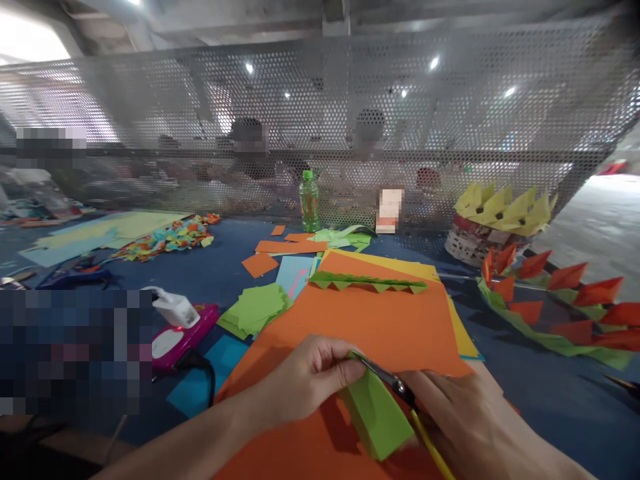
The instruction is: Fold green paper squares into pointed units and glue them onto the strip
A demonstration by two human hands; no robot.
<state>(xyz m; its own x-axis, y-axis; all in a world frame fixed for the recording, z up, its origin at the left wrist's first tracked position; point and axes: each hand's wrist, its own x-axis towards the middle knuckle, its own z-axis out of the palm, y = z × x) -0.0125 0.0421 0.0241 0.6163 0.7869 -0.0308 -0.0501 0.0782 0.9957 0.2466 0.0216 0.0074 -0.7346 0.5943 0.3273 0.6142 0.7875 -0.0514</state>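
Observation:
My left hand [317,373] pinches the upper end of a folded green paper strip [377,417]. My right hand [465,410] is closed around scissors [385,379] with a yellow handle, their blades lying along the strip's top edge by my left fingertips. How far the blades are apart is hard to make out. Beneath both hands lies a stack of large orange paper sheets [385,327]. Across its far part rests a green strip with a zigzag edge [370,283].
Small green sheets [257,310] and a pink power strip [200,330] with a white plug lie left. Farther back stand a green bottle [309,203] and a perforated metal screen [330,100]. A yellow paper crown [500,213] and an orange-green paper band [555,333] are right.

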